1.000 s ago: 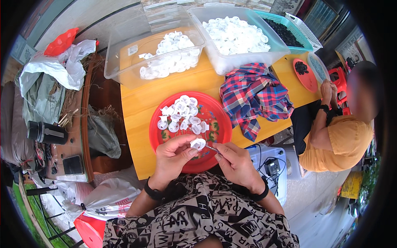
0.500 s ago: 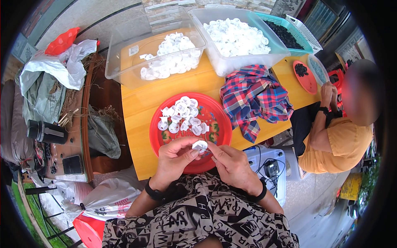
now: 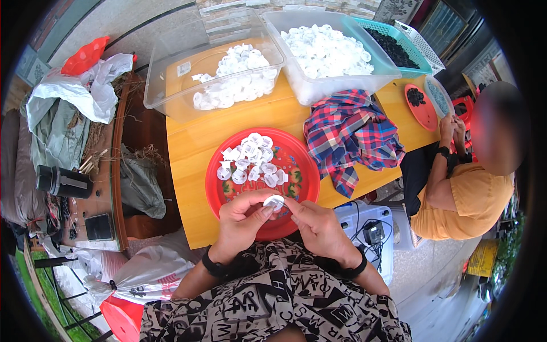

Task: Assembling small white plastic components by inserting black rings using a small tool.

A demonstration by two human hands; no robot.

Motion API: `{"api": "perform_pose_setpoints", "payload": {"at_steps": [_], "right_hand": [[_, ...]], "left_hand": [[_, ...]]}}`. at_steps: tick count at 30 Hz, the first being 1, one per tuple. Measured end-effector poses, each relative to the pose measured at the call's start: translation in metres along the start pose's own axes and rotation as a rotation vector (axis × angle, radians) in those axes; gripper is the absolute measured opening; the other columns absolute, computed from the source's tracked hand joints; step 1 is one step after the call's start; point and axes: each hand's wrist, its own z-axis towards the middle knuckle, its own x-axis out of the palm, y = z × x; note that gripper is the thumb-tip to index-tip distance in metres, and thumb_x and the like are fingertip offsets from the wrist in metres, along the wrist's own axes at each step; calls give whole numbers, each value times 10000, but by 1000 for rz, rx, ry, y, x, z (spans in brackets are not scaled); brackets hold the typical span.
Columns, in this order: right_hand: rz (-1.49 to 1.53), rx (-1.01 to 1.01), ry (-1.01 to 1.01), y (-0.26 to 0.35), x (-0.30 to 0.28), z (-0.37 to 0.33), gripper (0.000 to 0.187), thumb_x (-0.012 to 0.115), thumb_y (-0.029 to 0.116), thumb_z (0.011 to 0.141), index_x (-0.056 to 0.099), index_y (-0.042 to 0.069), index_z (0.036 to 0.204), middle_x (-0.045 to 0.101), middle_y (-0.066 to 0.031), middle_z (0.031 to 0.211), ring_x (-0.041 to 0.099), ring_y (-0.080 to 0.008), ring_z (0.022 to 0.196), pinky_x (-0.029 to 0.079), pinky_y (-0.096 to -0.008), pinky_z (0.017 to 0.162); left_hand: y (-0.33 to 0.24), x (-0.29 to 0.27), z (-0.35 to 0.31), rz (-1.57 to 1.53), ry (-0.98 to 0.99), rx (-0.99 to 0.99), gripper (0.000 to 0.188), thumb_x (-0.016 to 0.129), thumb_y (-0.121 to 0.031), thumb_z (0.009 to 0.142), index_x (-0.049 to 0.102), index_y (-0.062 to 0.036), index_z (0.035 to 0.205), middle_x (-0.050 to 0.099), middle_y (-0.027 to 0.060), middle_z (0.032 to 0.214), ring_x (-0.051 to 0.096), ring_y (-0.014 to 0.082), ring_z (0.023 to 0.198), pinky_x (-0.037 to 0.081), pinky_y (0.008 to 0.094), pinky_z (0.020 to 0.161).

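Observation:
Over the near rim of a red round tray point(image 3: 219, 191), my left hand point(image 3: 240, 219) pinches a small round white plastic part point(image 3: 274, 202) between thumb and fingers. My right hand point(image 3: 322, 228) is closed at the part's right side, its index fingertip and thumb against the edge. Anything small inside the right fingers is too hidden to name. Farther back on the tray lies a loose heap of similar white parts point(image 3: 253, 154).
Behind the tray stand a clear plastic bin point(image 3: 156, 94) and a fuller translucent bin point(image 3: 313, 91), both with white parts. A plaid cloth point(image 3: 353, 134) lies to the right. At far right sits a person in an orange shirt point(image 3: 473, 199), near a red plate point(image 3: 419, 114) of black pieces.
The white part has tilted slightly in my left fingers. My right fingertips have shifted a little against its edge. The heap on the tray looks the same.

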Motion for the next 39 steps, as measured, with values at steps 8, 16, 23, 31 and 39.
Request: {"api": "perform_pose_setpoints", "payload": {"at_steps": [8, 16, 23, 31, 39], "right_hand": [[-118, 96, 58, 8, -8, -3, 381, 540, -13, 797, 531, -3, 1178, 530, -133, 740, 555, -286, 646, 450, -349, 578], [-466, 25, 26, 19, -7, -5, 440, 564, -12, 709, 544, -35, 1147, 527, -114, 743, 578, -272, 654, 481, -361, 571], [-525, 20, 35, 19, -6, -6, 481, 565, -17, 669, 542, -46, 1149, 521, -113, 754, 579, -264, 658, 484, -353, 575], [-515, 7, 63, 17, -5, -6, 516, 574, -13, 649, 529, -51, 1161, 523, -112, 764, 576, -257, 649, 482, -346, 571], [-823, -55, 184, 31, -4, 0, 465, 554, 30, 685, 530, -79, 1137, 492, -87, 701, 559, -213, 584, 438, -318, 502]], "left_hand": [[3, -3, 2, 7, -78, -115, 248, 580, -16, 858, 574, 21, 1104, 634, 126, 987, 611, 147, 812, 509, 263, 681], [-1, 2, 2, 8, -108, -147, 246, 593, -21, 853, 580, 23, 1095, 641, 109, 948, 610, 141, 797, 507, 257, 675], [0, -1, 0, 66, -73, -133, 242, 566, -19, 876, 571, 25, 1114, 637, 89, 960, 611, 130, 822, 527, 258, 706], [-1, 3, -1, 193, -76, -78, 231, 575, 13, 857, 583, 24, 1088, 620, 128, 1014, 621, 157, 835, 524, 267, 693], [9, 0, -2, 339, -3, 33, 249, 542, 69, 855, 591, 3, 1090, 566, 141, 1121, 613, 164, 894, 529, 254, 724]]}}
